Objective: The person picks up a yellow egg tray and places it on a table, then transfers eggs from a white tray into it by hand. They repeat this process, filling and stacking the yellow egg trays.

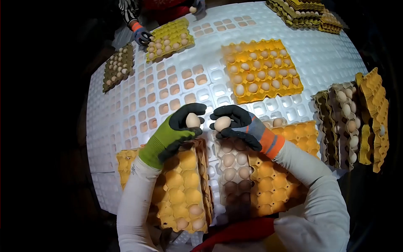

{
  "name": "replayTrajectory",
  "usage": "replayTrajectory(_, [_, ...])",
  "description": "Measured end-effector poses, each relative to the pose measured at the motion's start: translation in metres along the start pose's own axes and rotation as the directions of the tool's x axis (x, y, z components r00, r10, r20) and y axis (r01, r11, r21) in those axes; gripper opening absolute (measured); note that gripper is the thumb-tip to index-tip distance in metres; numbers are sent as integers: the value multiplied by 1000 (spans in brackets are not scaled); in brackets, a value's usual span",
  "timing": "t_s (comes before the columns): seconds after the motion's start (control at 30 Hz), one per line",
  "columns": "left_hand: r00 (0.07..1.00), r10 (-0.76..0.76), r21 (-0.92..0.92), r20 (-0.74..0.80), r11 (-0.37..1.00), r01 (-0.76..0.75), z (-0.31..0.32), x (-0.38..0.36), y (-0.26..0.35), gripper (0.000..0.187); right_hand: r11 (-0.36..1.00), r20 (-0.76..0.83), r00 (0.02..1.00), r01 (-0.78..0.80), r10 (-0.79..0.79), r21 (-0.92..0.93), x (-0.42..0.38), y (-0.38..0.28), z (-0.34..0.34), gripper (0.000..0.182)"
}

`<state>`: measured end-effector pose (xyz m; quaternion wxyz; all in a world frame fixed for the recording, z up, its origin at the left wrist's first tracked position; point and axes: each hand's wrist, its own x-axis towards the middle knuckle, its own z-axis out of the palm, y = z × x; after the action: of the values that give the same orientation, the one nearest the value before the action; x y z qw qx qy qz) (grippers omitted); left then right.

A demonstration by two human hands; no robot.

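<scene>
My left hand, in a green and black glove, is closed around a pale egg. Just to its right, my right hand, in a grey, orange and black glove, grips a second egg. The two eggs are close together but apart. Below my left hand is a yellow tray with a few eggs at its near end. A grey tray with rows of eggs lies below my right hand, beside an orange-yellow tray whose visible cups hold no eggs.
White moulded trays cover the table, many cups holding eggs. A yellow egg tray lies beyond my hands. Stacked cartons stand at right, more at far right. A co-worker's gloved hand touches another yellow tray; a dark tray is left.
</scene>
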<state>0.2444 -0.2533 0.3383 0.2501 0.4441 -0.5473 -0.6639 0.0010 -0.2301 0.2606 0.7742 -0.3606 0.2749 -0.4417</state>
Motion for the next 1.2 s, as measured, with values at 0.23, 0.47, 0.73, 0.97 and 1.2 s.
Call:
replayTrajectory(0.23, [960,20,488,-279,864,124,-96,57,-38,33,138,-40,999,-42,18,-990,103,54,-74,57])
replayTrajectory(0.47, [944,-128,887,-305,324,330,-120,96,-82,24,-33,-9,1000,-8,25,-999,172,81,-8,42])
replayTrajectory(0.73, [936,129,623,-328,774,112,-140,11,-38,39,279,149,965,208,-217,-937,143,63,11,43])
replayTrajectory(0.97, [794,302,598,-527,796,94,-97,-193,-31,25,415,351,922,388,-165,-823,-5,8,89,27])
replayTrajectory(1.2, [927,375,886,16,424,-187,4,-270,-51,35,-186,418,903,429,97,-884,-102,28,166,28])
